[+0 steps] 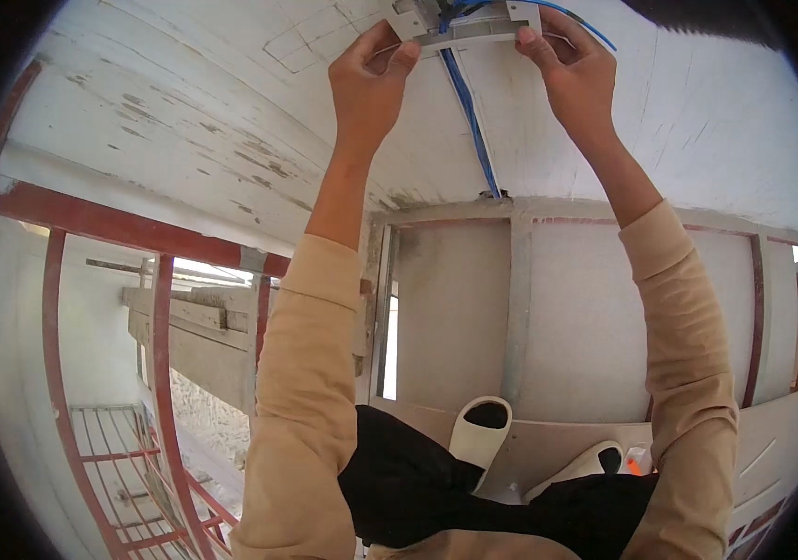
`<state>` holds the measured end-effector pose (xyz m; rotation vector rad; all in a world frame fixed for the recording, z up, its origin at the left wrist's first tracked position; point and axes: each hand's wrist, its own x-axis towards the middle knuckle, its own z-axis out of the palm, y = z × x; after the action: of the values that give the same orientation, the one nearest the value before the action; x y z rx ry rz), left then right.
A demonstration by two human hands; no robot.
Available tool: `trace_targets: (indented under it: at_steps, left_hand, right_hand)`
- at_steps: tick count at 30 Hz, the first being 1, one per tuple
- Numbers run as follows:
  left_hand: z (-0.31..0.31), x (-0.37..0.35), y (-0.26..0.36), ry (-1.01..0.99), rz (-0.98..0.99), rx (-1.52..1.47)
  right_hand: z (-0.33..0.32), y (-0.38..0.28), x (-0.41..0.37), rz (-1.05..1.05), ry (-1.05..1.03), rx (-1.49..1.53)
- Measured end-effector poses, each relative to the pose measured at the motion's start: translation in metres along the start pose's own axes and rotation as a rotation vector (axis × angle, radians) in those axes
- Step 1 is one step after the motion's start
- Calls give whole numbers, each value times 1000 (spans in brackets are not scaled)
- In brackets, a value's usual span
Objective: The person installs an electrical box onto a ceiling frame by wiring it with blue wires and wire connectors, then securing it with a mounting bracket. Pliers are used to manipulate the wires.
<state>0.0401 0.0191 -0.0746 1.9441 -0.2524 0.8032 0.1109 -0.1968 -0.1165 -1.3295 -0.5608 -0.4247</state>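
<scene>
At the top of the head view, my two raised hands grip a light grey electrical box frame [473, 39] by its opposite ends. The thumb of my left hand [371, 82] presses on its left end, with the other fingers curled behind. On the right end, my right hand [578, 82] pinches the frame the same way. Blue wires [470, 112] hang from the frame's middle and run down along the white boards to a small hole. One loose blue wire [595, 30] curves out over my right hand. The frame's upper part is cut off by the view's edge.
White boards [697, 121] with peeling patches surround the wires. Red metal bars [161, 373] stand at the left, with a grey plank [189, 322] beyond. Framed panels [595, 317] stand below the boards. My feet in pale slides [481, 439] rest on a ledge [548, 443].
</scene>
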Motion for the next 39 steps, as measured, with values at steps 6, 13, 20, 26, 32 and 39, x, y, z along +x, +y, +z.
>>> trace_targets:
  at_steps: [6, 13, 20, 26, 32, 39]
  left_hand:
    - [1, -1, 1, 54, 14, -50]
    - [2, 0, 5, 88, -49, 110]
    - [0, 2, -7, -6, -43, -46]
    - [9, 0, -12, 66, -6, -35]
    - [10, -8, -6, 55, 29, 11]
    - [16, -6, -9, 71, -55, -283]
  right_hand:
    - [0, -5, 1, -9, -4, -41]
    - [-1, -9, 3, -19, -6, -97]
    - [3, -16, 6, -9, 7, -192]
    - [-1, -26, 7, 49, -38, -203]
    - [-1, -15, 6, 52, -16, -186]
    - [1, -22, 8, 134, 5, -104]
